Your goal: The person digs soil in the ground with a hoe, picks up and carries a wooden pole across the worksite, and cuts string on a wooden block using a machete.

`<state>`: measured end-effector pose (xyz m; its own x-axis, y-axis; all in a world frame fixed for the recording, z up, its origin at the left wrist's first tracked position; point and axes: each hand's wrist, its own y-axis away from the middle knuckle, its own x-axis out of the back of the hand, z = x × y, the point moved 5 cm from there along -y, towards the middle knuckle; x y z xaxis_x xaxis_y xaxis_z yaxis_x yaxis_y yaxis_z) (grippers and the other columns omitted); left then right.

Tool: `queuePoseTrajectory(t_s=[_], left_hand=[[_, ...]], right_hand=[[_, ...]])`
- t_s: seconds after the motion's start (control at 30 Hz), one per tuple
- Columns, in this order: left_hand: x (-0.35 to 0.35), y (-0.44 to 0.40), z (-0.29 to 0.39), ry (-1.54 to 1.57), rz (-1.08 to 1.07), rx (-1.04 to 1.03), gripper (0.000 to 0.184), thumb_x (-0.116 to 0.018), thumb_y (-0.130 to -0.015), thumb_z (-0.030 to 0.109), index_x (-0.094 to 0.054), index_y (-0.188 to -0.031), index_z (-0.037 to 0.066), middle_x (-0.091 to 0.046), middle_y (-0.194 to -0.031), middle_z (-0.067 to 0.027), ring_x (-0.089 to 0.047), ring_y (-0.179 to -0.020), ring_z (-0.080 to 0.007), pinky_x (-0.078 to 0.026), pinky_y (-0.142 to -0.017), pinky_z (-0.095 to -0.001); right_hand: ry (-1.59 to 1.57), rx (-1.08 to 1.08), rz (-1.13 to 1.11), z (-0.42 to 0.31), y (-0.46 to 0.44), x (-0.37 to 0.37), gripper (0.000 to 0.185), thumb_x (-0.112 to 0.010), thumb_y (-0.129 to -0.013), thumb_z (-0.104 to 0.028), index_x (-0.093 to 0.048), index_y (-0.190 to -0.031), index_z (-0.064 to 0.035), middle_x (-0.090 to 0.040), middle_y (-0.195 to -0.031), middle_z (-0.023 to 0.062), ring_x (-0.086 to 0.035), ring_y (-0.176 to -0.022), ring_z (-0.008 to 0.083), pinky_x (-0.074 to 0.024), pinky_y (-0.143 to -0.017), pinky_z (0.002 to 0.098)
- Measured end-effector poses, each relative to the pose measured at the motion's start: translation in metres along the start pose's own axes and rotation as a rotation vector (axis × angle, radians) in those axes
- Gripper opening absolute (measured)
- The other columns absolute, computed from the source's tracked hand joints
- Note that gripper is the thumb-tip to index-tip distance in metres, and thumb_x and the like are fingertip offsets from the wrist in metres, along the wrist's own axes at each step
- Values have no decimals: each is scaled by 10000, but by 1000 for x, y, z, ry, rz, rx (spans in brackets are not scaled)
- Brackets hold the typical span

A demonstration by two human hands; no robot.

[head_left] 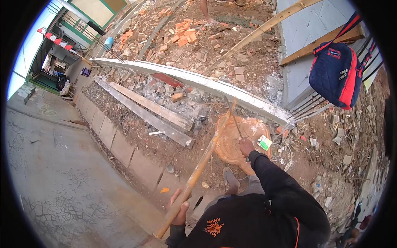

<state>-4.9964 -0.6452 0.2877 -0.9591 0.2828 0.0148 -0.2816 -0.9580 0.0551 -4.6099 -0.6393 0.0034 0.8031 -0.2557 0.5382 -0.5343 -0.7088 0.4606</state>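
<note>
My left hand (180,210) is wrapped round the lower part of a long yellowish bamboo pole (203,166). The pole slants up and away, its far end over a round tree stump (226,149). In my right hand (247,147), closed on the handle, is a machete (236,122) with a dark, narrow blade. The blade points away from me, its tip close to the pole's far end; whether they touch, I cannot tell. A small green and white packet (264,142) lies on the stump beside my right hand.
Two long boards (151,104) lie on rubble to the left, near a low white-topped wall (190,78). A navy and red bag (334,74) hangs at the right. Loose wire (286,155) lies by the stump. Beyond the wall are broken bricks (184,35) and a person's limb (205,11).
</note>
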Motion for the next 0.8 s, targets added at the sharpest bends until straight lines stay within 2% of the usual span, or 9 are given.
queuePoseTrajectory(t_s=[0.07, 0.13, 0.3, 0.37, 0.4, 0.47, 0.5, 0.6, 0.8], left_hand=[[-8, 18, -3, -113, -168, 236, 658, -696, -871, 158, -365, -1417, 2, -575, -1251, -292, -614, -1131, -364, -503, -957, -453], [-2, 30, -20, -32, -248, 225, 697, -664, -874, 66, -303, -1467, 9, -568, -1248, -316, -638, -1081, -388, -490, -972, -476], [5, 42, -35, 430, -358, 663, 707, -621, -915, 89, -244, -1513, 54, -548, -1262, -347, -619, -1114, -423, -498, -947, -506], [3, 40, -31, 669, -312, 770, 652, -620, -922, 115, -299, -1486, 54, -570, -1234, -328, -638, -1077, -393, -518, -921, -471], [0, 39, -30, 910, -255, 876, 599, -619, -930, 141, -354, -1460, 55, -593, -1206, -310, -657, -1039, -364, -537, -895, -436], [10, 25, -27, 578, -372, 905, 560, -607, -941, 179, -363, -1431, 64, -618, -1115, -267, -668, -934, -330, -553, -820, -414], [17, 25, -29, 247, -473, 919, 523, -594, -952, 217, -372, -1402, 73, -643, -1025, -225, -679, -828, -296, -568, -745, -393], [40, 45, -78, -55, -441, 1114, 446, -560, -981, 306, -386, -1323, 79, -592, -804, -104, -605, -615, -198, -538, -574, -331], [14, 50, -45, 38, -480, 1220, 439, -444, -1026, 430, -422, -1264, 61, -521, -695, -37, -533, -528, -121, -474, -469, -259]], right_hand=[[-229, -234, -135, -21, 19, 20, 448, -430, -972, -382, -536, -1084, 39, -632, -893, 339, -627, -869, 498, -481, -811, 541], [-222, -240, -141, -20, 21, 24, 464, -425, -973, -391, -539, -1099, 41, -636, -921, 332, -631, -885, 487, -484, -819, 528], [-135, -93, -56, 22, -10, 2, 486, -424, -971, -412, -555, -1113, 33, -640, -994, 316, -632, -936, 464, -481, -854, 509], [-79, -36, -27, 29, -16, -2, 451, -440, -983, -388, -518, -1108, 38, -599, -731, 172, -613, -505, 273, -496, -438, 395], [-80, -36, -26, 25, -12, 2, 451, -440, -983, -388, -518, -1108, 38, -599, -731, 172, -613, -505, 273, -496, -438, 395], [36, 4, 12, 12, -4, 11, 491, -438, -962, -409, -559, -1107, 44, -632, -1041, 332, -612, -995, 484, -470, -885, 514], [39, 4, 5, 9, -3, 12, 491, -438, -962, -409, -559, -1107, 44, -632, -1041, 332, -612, -995, 484, -470, -885, 514], [-18, -106, -74, 11, -1, 8, 492, -449, -954, -396, -553, -1103, 62, -626, -1026, 352, -597, -1001, 509, -458, -895, 528], [133, 99, 43, -10, 12, 16, 458, -438, -961, -347, -538, -1096, 79, -628, -978, 355, -602, -948, 511, -448, -868, 554]])
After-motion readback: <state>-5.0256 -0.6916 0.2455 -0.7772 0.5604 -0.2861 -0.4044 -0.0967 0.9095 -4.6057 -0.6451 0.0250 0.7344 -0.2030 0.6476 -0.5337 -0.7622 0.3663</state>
